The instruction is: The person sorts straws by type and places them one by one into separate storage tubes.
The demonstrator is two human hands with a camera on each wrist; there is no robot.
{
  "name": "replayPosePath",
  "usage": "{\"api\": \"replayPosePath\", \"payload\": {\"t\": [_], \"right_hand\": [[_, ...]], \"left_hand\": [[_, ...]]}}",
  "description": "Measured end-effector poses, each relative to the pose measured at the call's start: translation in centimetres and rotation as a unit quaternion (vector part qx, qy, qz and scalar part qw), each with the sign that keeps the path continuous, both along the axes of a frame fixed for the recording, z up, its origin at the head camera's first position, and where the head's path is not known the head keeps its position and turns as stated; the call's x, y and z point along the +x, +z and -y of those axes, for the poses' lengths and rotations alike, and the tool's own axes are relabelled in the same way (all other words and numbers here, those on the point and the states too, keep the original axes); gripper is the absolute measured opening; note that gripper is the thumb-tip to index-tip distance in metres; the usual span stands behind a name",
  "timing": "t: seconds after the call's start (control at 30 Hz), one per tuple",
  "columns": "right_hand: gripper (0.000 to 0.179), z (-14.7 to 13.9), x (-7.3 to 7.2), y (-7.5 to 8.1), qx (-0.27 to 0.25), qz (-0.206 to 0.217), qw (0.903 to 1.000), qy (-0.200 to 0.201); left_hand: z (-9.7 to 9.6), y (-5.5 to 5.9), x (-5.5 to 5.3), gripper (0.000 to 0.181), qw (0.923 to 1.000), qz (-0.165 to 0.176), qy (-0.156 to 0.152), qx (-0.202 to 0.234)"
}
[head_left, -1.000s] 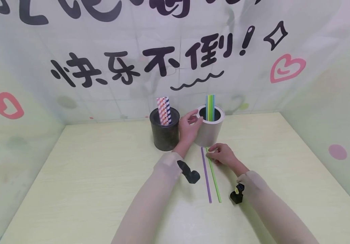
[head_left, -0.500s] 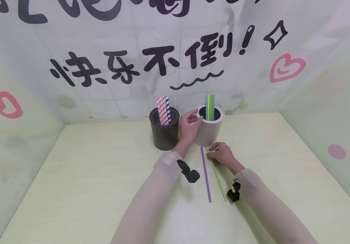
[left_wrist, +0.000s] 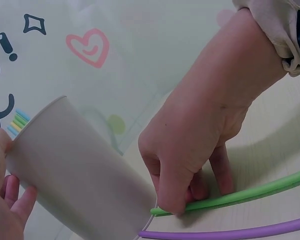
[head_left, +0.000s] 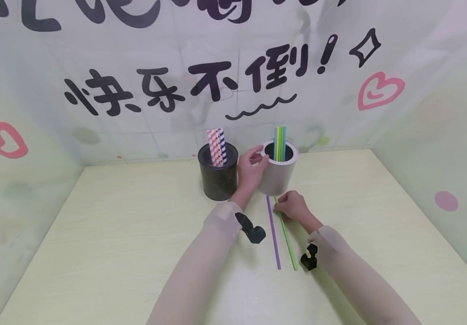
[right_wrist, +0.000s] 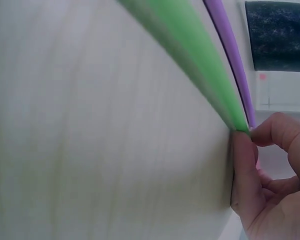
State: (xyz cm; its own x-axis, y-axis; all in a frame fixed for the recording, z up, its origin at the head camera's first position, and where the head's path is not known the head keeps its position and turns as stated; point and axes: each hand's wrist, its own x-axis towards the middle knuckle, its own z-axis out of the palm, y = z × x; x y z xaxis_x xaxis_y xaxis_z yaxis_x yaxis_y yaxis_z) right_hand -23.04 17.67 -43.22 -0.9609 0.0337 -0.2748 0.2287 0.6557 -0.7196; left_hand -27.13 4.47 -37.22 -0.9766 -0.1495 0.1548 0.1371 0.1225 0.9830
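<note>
A pale grey-white cup stands near the back wall with several blue, yellow and green straws upright in it. My left hand holds it at the left side, fingers bent at the rim. Just in front of the cup, my right hand pinches the far end of a green straw between thumb and index finger. The green straw slants over the tabletop toward me in the left wrist view. Left of it lies a purple straw, its far end close to the cup's base.
A black canister with several striped and dotted paper straws stands left of my left hand. Behind the pale wooden table hangs a printed wall sheet. Side walls border the table left and right.
The near end of the green straw swung right, then back left toward the purple one. My right forearm shifted slightly left. The left hand stayed at the cup.
</note>
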Motion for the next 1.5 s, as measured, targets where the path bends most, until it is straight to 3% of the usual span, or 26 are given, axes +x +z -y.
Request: {"api": "replayPosePath", "payload": {"t": [0.17, 0.5, 0.8, 1.13, 1.5], "right_hand": [[0.014, -0.2, -0.1, 0.0, -0.019, 0.010, 0.9998, -0.002], [0.022, -1.5, -0.2, 0.3, -0.091, 0.021, 0.9957, 0.001], [0.034, -3.0, -0.2, 1.9, -0.162, -0.012, 0.9863, -0.032], [0.037, -4.6, -1.2, 5.6, -0.218, -0.078, 0.9713, -0.056], [0.029, -5.4, -3.4, 12.3, -0.233, -0.192, 0.9506, -0.070]], "left_hand": [[0.0, -0.1, 0.0, 0.034, 1.0000, 0.002, -0.001, 0.000], [-0.2, -0.2, -0.1, 0.034, 1.0000, -0.003, -0.002, 0.001], [0.0, -0.3, -0.2, 0.035, 1.0000, -0.007, -0.001, 0.006], [0.0, -0.2, -0.3, 0.035, 1.0000, -0.004, -0.004, 0.006], [0.1, -0.1, -0.2, 0.036, 1.0000, 0.008, -0.003, -0.001]]}}
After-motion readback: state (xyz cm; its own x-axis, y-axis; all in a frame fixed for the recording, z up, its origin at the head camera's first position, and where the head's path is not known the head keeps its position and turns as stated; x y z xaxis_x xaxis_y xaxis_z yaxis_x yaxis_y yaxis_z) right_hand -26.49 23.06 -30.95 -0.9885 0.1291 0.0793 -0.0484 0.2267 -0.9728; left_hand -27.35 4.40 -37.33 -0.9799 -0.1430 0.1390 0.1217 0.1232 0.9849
